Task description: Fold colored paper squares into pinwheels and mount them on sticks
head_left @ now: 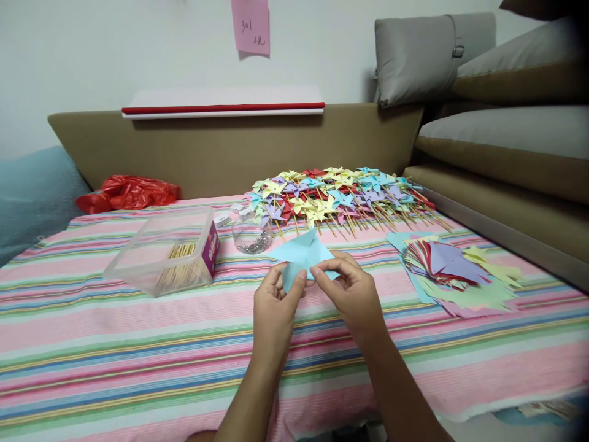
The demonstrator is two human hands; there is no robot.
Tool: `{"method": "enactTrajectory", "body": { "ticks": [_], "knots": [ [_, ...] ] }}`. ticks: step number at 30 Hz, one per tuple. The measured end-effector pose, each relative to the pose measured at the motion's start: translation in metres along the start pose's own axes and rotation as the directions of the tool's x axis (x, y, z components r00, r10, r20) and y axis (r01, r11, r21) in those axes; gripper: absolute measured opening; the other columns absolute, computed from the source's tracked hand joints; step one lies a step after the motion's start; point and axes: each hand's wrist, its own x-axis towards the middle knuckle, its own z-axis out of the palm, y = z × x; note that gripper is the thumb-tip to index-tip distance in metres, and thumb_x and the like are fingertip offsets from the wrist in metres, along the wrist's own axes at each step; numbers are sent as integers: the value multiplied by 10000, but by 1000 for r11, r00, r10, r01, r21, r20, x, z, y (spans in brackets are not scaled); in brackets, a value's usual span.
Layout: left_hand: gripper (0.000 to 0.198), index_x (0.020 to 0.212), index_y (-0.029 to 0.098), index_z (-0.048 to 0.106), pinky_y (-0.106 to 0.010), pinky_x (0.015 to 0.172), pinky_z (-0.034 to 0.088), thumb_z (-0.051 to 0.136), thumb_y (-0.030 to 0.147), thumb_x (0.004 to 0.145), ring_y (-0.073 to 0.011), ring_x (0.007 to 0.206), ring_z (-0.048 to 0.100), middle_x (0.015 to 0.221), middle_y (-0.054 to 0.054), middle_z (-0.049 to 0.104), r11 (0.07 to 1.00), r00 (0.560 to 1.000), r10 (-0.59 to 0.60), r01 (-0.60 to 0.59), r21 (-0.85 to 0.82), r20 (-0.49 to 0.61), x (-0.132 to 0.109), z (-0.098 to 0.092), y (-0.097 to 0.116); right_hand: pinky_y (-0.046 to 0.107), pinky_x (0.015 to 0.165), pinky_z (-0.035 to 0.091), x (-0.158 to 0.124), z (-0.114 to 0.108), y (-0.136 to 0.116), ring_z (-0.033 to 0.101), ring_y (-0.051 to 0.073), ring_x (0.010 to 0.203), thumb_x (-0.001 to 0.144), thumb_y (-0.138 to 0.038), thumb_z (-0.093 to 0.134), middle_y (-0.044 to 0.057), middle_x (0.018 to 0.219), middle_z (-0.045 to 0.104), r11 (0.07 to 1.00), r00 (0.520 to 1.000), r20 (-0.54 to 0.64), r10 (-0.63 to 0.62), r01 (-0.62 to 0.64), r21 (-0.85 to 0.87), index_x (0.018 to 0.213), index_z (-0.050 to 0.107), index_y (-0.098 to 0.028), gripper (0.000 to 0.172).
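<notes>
A light blue paper pinwheel [301, 253], partly folded, is held up between my two hands at the middle of the view. My left hand [280, 293] pinches its lower left part with thumb and curled fingers. On the lower right side, my right hand [346, 283] grips the paper, its thumb and forefinger pressed near a fold. The fingertips behind the sheet are hidden. Just beyond the hands stands a round clear container [251, 236] with small metal pins. To the right lies a pile of cut coloured paper sheets [460, 270].
A clear plastic box [138, 264] of wooden sticks stands at left. Many finished pinwheels on sticks [340, 196] lie in a heap at the back. A red plastic bag [133, 193] rests at back left. Stacked cushions [510, 132] border the right. A striped cloth [138, 356] covers the surface.
</notes>
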Motion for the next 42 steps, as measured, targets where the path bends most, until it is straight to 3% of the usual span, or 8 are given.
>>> {"method": "enactTrajectory", "body": {
  "ticks": [10,14,16,19,22,28,36,42],
  "knots": [
    [309,1040,179,661,-252,748,530,747,394,836,-167,831,706,872,-26,739,992,996,65,-71,108,60,1,-6,-7,338,804,516,0,1,3,646,239,992,769,-345,768,66,1054,651,999,1000,0,2,-2,38,813,696,-219,151],
    [248,1063,194,619,-254,743,491,698,345,882,-175,857,692,881,-23,739,943,975,183,-210,259,125,4,-11,-2,337,794,554,2,-1,3,679,215,947,690,-326,853,42,1076,665,960,993,-3,117,-112,258,1034,546,-266,465],
    [275,1116,211,586,-263,754,484,691,326,889,-176,856,690,920,-24,753,925,965,204,-245,289,167,7,-15,1,357,861,554,3,-4,1,688,216,983,680,-330,870,53,1108,687,921,981,60,185,-194,338,1155,505,-276,601],
    [366,1214,237,523,-277,789,491,684,323,898,-178,854,695,959,-22,769,943,959,151,-213,258,242,10,-21,3,371,939,534,2,-8,-4,699,217,1022,706,-338,864,68,1100,744,854,941,208,269,-332,401,1320,452,-266,743],
    [429,1269,249,484,-294,800,509,686,320,897,-189,858,700,972,-24,770,958,947,90,-167,232,307,11,-26,3,342,887,555,0,-9,-7,718,198,932,709,-326,871,33,994,776,847,926,254,280,-362,388,1389,434,-271,810],
    [461,1290,224,517,-328,833,538,699,311,875,-221,922,713,1044,-71,755,968,946,71,-142,206,317,9,-27,3,297,666,584,-3,-4,-6,704,180,726,665,-335,895,-5,835,754,863,928,197,317,-368,346,1321,530,-249,755],
    [447,1067,144,627,-280,791,521,826,384,746,-178,857,693,945,-76,723,993,974,-113,116,-3,195,7,-15,0,390,961,543,-5,20,-1,711,219,1021,683,-306,876,37,1017,777,717,930,75,359,-327,616,1086,663,-216,465],
    [332,867,150,635,-243,751,481,828,387,737,-122,751,613,780,6,647,988,992,-78,89,-123,96,3,-2,-9,438,1009,520,-5,28,1,709,241,1028,691,-366,864,43,1030,774,651,919,135,370,-360,668,1101,692,-215,470]
  ]
}}
